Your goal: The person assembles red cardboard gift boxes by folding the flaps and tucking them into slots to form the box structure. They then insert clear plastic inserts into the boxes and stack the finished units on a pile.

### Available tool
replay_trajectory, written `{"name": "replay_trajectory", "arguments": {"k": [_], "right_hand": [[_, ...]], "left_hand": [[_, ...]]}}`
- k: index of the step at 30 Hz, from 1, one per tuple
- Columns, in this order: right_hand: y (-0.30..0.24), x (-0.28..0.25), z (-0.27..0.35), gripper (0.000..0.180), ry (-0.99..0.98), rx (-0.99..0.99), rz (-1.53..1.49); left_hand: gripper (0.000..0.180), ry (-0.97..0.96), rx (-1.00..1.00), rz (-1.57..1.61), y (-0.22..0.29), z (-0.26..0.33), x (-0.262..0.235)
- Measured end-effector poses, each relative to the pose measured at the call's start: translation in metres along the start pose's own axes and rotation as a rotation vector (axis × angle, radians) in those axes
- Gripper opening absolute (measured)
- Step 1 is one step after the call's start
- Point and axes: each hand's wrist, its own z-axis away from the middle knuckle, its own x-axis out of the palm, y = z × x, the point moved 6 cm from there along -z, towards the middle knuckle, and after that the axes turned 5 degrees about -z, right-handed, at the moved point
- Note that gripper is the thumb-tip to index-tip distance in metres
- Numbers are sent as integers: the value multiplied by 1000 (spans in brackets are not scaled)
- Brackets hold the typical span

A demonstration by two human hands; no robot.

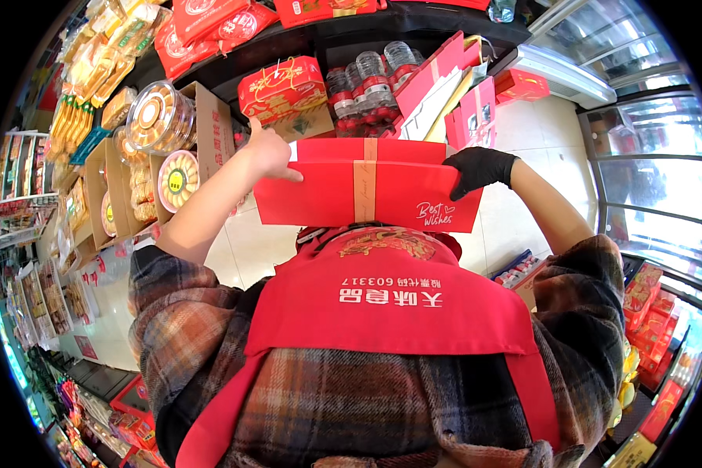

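In front of my apron, I hold a red cardboard gift box (312,195) upright in both hands. It has a tan band down its middle and white lettering at the lower right, and its front and back panels stand slightly apart along the top. My bare left hand (269,152) is at the left end, one digit over the front panel and another pointing up and away. A black glove covers my right hand (480,171), closed round the right end with the thumb over the front panel. The fingers behind the box are hidden.
Beyond the box are a red carton (285,90), bottles with red labels (366,82) and a stack of flat red cardboard (437,82). Cardboard boxes with round clear tubs of pastries (160,117) stand left. Glass doors (647,171) line the right side.
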Motion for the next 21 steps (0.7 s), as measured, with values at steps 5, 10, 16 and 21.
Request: {"name": "replay_trajectory", "arguments": {"k": [5,10,16,21], "right_hand": [[-18,0,18,53,15,-36,-18],[-41,22,57,48,-79,-138,-60],[-15,48,36,79,-414,42,-289],[-19,50,22,60,-230,371,-188]], "left_hand": [[41,67,286,652,26,-16,10],[37,14,489,730,55,13,1],[33,-95,500,491,90,51,-24],[76,-464,556,781,101,49,-9]]}}
